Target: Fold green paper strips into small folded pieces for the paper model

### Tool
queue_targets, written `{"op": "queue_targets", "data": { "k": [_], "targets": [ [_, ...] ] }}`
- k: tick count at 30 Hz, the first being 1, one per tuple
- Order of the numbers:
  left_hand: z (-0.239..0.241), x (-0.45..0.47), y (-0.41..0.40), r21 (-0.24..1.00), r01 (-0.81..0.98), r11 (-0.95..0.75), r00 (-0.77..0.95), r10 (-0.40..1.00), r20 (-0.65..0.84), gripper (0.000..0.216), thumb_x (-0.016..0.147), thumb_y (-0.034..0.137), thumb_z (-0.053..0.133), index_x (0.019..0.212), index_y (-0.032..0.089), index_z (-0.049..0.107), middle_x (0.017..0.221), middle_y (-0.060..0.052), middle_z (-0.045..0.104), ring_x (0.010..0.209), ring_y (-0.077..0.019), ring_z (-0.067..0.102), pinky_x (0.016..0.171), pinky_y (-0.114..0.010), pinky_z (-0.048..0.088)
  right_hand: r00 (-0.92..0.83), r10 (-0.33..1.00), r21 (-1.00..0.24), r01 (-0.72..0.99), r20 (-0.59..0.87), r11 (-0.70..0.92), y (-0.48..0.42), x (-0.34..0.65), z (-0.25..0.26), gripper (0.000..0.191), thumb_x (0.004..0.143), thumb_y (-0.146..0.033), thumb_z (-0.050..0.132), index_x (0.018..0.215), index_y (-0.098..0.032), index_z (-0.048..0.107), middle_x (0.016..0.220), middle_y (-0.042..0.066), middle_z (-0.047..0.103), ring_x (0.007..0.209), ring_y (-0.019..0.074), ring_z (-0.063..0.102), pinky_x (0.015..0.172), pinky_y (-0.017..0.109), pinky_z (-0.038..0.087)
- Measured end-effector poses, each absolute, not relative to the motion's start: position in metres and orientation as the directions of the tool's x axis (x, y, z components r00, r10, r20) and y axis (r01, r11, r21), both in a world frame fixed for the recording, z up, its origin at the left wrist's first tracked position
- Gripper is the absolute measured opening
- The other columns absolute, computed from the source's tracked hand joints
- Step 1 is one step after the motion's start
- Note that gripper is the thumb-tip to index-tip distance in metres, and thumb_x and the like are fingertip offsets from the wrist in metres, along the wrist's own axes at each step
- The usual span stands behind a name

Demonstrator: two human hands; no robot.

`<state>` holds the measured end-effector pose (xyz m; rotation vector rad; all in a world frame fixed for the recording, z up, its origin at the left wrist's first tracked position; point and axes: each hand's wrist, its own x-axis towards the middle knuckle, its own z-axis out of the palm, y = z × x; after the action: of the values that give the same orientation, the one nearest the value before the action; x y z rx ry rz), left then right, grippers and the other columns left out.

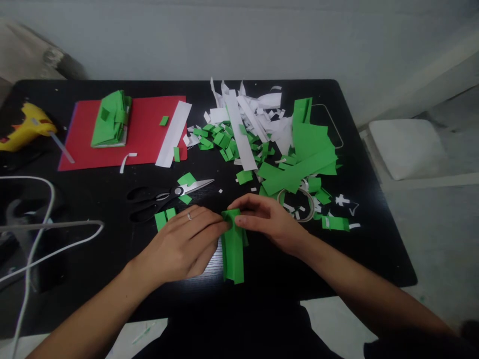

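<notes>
A folded strip of green paper (234,254) hangs down between my hands, over the near middle of the black table. My left hand (187,242), with a ring on one finger, pinches its upper left edge. From the other side, my right hand (271,222) grips the top of the strip between thumb and fingers. Left of centre, black-handled scissors (179,192) lie with their blades pointing right, small green pieces around them. A few cut green pieces (160,219) sit just beyond my left hand. Near my right wrist is a roll of tape (312,212), scraps inside its ring.
Red sheets (145,144) at the back left carry a green folded paper stack (110,122) and a white strip (174,134). A yellow glue gun (32,127) and a white cable (48,209) occupy the left. Green scraps (224,142), white paper (258,112) and green sheets (312,142) pile up behind.
</notes>
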<state>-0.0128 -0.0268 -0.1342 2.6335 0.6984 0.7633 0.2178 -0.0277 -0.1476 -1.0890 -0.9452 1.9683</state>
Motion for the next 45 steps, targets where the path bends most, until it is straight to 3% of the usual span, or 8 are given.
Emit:
{"op": "queue_targets", "data": {
  "k": [5,10,16,27,37,45],
  "targets": [
    [-0.133,-0.01,-0.028,0.411,0.365,-0.835,0.742,0.528,0.414,0.026,0.089,-0.001,0.055,0.11,0.008,0.066,0.101,-0.013,0.072,0.091,-0.0251,0.067,0.08,-0.041,0.058,-0.388,0.845,-0.879,-0.151,-0.368,-0.452,-0.03,0.217,-0.146,0.035,0.071,-0.026,0.092,0.1,-0.021,0.074,0.106,0.002,0.072,0.097,0.0165,0.07,0.094,0.032,0.057],
    [-0.138,-0.01,-0.03,0.475,0.365,-0.801,0.715,0.568,0.408,0.023,0.09,0.004,0.061,0.112,0.01,0.068,0.101,-0.011,0.071,0.091,-0.0234,0.066,0.08,-0.039,0.058,-0.362,0.879,-0.928,-0.085,-0.31,-0.362,-0.033,0.216,-0.146,0.017,0.082,-0.022,0.079,0.099,-0.02,0.075,0.102,0.004,0.076,0.096,0.0176,0.073,0.094,0.035,0.058],
    [-0.138,-0.008,-0.031,0.523,0.373,-0.766,0.68,0.61,0.408,0.017,0.091,0.008,0.064,0.107,0.012,0.068,0.098,-0.009,0.071,0.09,-0.0212,0.068,0.08,-0.036,0.058,-0.322,0.91,-0.954,-0.059,-0.261,-0.294,-0.035,0.214,-0.149,0.011,0.082,-0.021,0.079,0.093,-0.019,0.076,0.094,0.003,0.078,0.088,0.0168,0.074,0.086,0.032,0.06],
    [-0.136,-0.005,-0.03,0.613,0.354,-0.706,0.639,0.661,0.394,0.017,0.092,0.006,0.062,0.106,0.013,0.069,0.095,-0.008,0.07,0.089,-0.0193,0.067,0.08,-0.032,0.059,-0.305,0.914,-0.959,-0.014,-0.266,-0.283,-0.034,0.215,-0.148,0.014,0.077,-0.027,0.087,0.088,-0.02,0.08,0.088,0.003,0.081,0.084,0.0187,0.076,0.083,0.033,0.062],
    [-0.129,-0.006,-0.029,0.776,0.328,-0.539,0.624,0.74,0.251,0.018,0.098,0.005,0.056,0.108,0.014,0.068,0.099,-0.007,0.065,0.089,-0.0147,0.064,0.077,-0.027,0.055,-0.291,0.918,-0.957,-0.031,-0.268,-0.289,-0.035,0.215,-0.149,0.014,0.076,-0.025,0.086,0.088,-0.02,0.08,0.087,0.003,0.081,0.082,0.018,0.076,0.083,0.033,0.062],
    [-0.13,-0.006,-0.027,0.772,0.32,-0.548,0.652,0.719,0.24,0.023,0.097,0.004,0.05,0.11,0.016,0.065,0.099,-0.007,0.064,0.088,-0.0159,0.064,0.074,-0.028,0.055,-0.339,0.89,-0.941,-0.042,-0.303,-0.337,-0.035,0.214,-0.15,0.016,0.075,-0.024,0.087,0.089,-0.02,0.081,0.085,0.002,0.081,0.08,0.0173,0.076,0.08,0.032,0.062]
  ]
}}
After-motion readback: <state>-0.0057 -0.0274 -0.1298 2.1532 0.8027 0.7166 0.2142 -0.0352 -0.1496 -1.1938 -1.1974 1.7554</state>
